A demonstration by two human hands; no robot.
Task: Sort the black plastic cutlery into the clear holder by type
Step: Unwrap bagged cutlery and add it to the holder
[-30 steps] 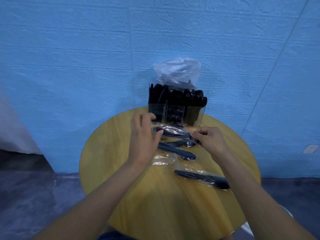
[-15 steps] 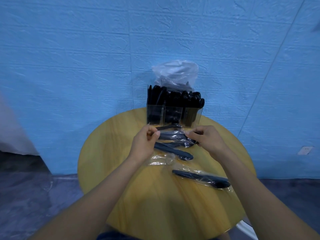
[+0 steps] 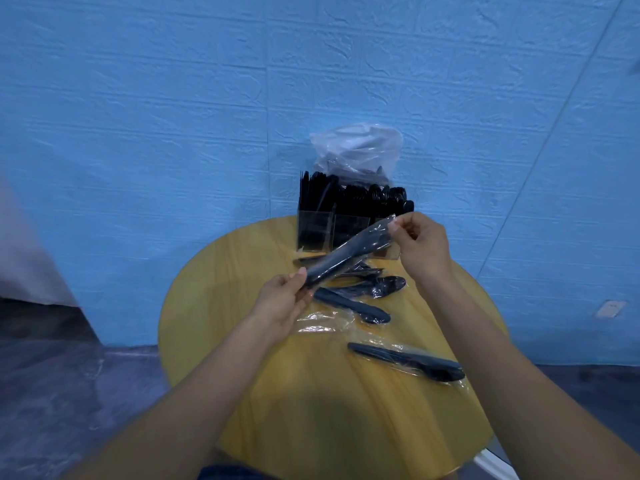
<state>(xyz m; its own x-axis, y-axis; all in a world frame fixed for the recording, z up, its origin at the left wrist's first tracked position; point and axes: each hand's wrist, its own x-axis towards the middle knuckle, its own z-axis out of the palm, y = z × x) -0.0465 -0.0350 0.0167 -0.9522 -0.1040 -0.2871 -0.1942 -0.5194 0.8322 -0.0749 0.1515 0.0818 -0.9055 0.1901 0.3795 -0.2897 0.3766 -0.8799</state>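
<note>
Both hands lift one wrapped cutlery piece [image 3: 346, 259] above the round wooden table [image 3: 242, 393]: my left hand [image 3: 287, 299] pinches the handle end between thumb and fingers, my right hand [image 3: 420, 242] pinches the loose film at the far, upper end. It looks light and fairly stiff inside a thin, slippery, crinkly clear sleeve, so I judge the handle the safest hold while the film is pulled off. Beyond my hands stands the clear holder [image 3: 315, 232], its compartments crowded with upright black cutlery, a plastic bag [image 3: 356, 147] behind it. Below my hands lie more wrapped pieces, including one near my right forearm [image 3: 408, 365], plus an empty wrapper [image 3: 322, 322].
</note>
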